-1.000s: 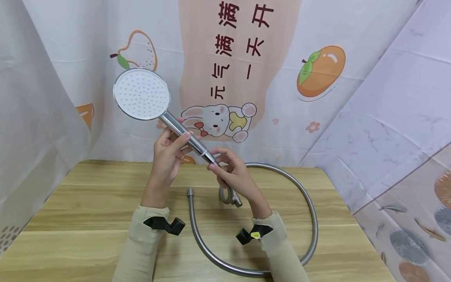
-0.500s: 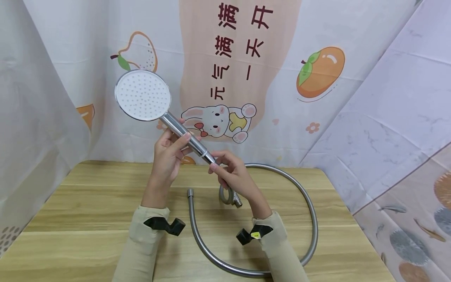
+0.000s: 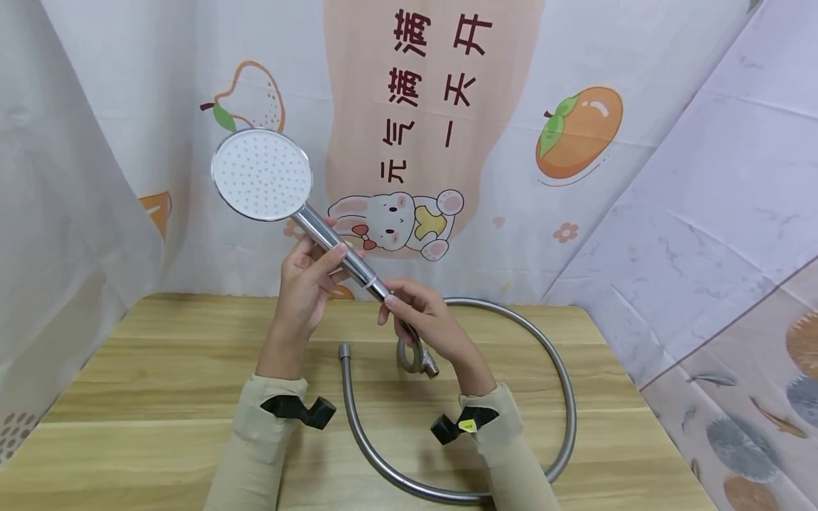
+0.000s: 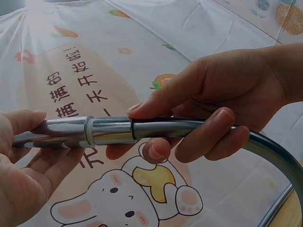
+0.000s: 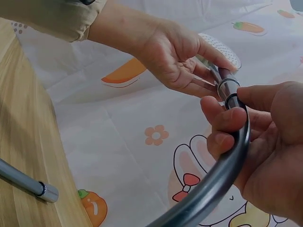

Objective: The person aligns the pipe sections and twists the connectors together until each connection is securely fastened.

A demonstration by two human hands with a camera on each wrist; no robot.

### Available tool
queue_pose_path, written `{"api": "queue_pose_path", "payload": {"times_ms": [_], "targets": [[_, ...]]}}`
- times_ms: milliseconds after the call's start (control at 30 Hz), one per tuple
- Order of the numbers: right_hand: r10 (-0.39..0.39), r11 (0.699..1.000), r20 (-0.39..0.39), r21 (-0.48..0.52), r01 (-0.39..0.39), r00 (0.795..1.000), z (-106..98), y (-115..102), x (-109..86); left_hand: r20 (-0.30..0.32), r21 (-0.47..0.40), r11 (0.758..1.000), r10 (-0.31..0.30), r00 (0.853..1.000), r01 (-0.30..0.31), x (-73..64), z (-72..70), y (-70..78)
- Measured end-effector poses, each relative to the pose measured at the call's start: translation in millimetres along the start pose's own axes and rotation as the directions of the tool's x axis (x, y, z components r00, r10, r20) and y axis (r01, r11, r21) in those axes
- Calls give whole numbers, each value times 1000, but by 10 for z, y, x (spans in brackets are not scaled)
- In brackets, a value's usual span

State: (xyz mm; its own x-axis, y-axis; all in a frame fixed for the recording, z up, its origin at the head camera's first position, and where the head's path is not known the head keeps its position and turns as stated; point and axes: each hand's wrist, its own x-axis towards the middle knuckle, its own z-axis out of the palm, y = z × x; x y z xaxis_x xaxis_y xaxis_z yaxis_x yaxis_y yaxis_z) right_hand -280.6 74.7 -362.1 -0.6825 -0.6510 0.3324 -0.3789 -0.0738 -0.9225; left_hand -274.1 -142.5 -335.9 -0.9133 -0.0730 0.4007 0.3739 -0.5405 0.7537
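A handheld shower head with a round white nozzle face and chrome rim is held up, tilted to the upper left. My left hand grips its chrome handle, thumb on the near side. At the handle's lower end sits a chrome hose nut, with a pale ring between the two. My right hand holds the grey metal shower hose just behind the nut, thumb at the nut's edge and fingers curled round the hose. How far the nut is threaded cannot be seen.
The hose curves in a big loop over the wooden table; its other end lies loose between the forearms. A small metal fitting lies behind the right wrist. A printed cloth hangs behind the table.
My right hand has shifted slightly down and right along the hose, its fingers regripping near the nut. The shower head has moved a little to the right in my left hand's steady grip.
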Motion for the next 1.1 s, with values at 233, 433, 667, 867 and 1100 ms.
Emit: {"api": "queue_pose_path", "payload": {"times_ms": [233,433,667,867,1100], "targets": [[-7,1000,-4,-20,7,1000,10,-11,-14,-6,7,1000,11,1000,-11,-7,14,-27],[-50,991,-110,-129,36,993,105,-22,3,-32,-1,1000,10,999,-10,-12,25,-19],[-80,987,-146,-152,58,986,124,-20,10,-42,-4,1000,18,999,-18,-3,40,-18],[-70,992,-132,-118,55,989,90,-20,17,-39,-8,1000,25,999,-26,14,51,-23],[0,998,-61,64,4,998,29,27,-3,-27,-9,1000,18,999,-18,-11,51,-37]]}}
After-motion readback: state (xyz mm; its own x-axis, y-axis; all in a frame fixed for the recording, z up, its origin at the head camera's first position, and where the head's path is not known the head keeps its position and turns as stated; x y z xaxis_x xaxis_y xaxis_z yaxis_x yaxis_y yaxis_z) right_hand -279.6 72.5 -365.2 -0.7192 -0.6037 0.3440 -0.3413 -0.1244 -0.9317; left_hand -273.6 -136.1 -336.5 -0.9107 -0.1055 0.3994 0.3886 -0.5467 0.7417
